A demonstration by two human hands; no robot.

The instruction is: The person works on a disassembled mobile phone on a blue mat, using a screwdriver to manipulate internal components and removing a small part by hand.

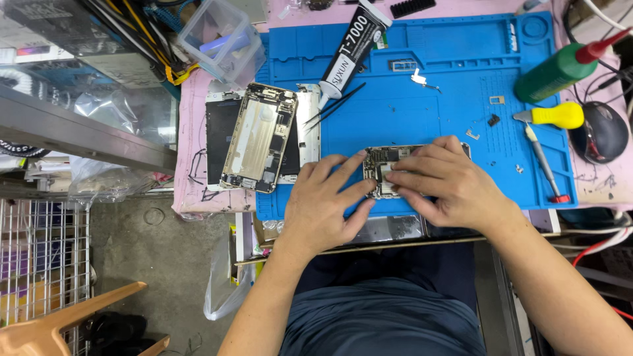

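Observation:
An opened phone body with its circuitry exposed lies on the blue work mat near the table's front edge. My left hand grips its left end, fingers curled along the near edge. From the right, my right hand covers most of the phone, fingertips pressing on its inner parts. A second opened phone frame lies tilted on top of other phone panels to the left of my hands.
A black glue tube and black tweezers lie on the mat. A green bottle with a red nozzle, a yellow-handled screwdriver and a black mouse are at the right. Small loose parts dot the mat. A clear plastic box stands at the back left.

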